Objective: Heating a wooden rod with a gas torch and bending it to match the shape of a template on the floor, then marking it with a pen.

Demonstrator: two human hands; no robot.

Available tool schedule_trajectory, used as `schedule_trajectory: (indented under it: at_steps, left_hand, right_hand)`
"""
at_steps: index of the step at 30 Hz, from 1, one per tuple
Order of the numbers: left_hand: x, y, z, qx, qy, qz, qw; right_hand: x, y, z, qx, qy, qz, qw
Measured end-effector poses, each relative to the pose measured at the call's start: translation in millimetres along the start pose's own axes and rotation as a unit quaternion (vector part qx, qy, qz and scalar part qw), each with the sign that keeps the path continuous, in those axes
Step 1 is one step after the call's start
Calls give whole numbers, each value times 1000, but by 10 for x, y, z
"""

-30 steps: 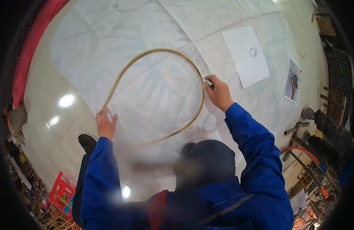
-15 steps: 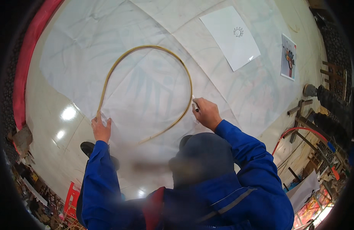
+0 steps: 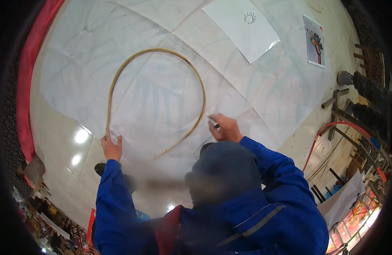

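Observation:
A thin yellowish strip, probably bamboo or cane (image 3: 157,49), lies bent into a large open loop on a big translucent white sheet (image 3: 68,89). My left hand (image 3: 112,147) is at the strip's left end, fingers pinched round it. The other end of the strip curves in at the lower middle. My right hand (image 3: 225,127) is closed on a white marker pen with a dark end (image 3: 216,126), just outside the loop's right side. Faint coloured lines show through the sheet.
A white paper with a small sun-like drawing (image 3: 240,32) and a colour picture card (image 3: 314,41) lie at the far right. A pink-red cloth roll (image 3: 28,85) edges the left. At right are another person's shoe (image 3: 345,78), a wooden frame (image 3: 335,104) and a red curved strip (image 3: 317,136).
My right hand with the marker has moved slightly down along the loop's outside. My left hand still holds the strip's end. The whole view has shifted a little.

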State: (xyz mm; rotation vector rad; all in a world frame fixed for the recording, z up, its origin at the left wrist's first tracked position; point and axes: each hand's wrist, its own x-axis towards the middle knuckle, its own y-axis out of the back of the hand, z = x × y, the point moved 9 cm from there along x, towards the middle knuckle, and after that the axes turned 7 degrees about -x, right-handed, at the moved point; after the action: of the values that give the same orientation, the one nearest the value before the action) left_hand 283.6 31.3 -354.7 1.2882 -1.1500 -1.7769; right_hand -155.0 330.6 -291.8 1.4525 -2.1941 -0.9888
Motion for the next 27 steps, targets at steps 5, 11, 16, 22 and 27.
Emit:
schedule_trajectory:
  at_steps: [5, 11, 16, 22, 27]
  left_hand:
    - [-8, -7, 5, -9, 11, 3, 1000]
    - [13, -48, 24, -35, 47, -63, 996]
    - [24, -46, -84, -37, 46, -80, 995]
    - [68, 3, 86, -53, 38, -66, 996]
    - [74, -22, 68, -50, 30, -56, 997]
  right_hand:
    - [512, 490, 383, 49, -110, 175, 977]
    - [1229, 306, 453, 84, -111, 158, 978]
    - [1411, 93, 360, 58, -61, 121, 989]
    - [1004, 141, 416, 9, -70, 99, 993]
    - [388, 93, 288, -47, -49, 48, 997]
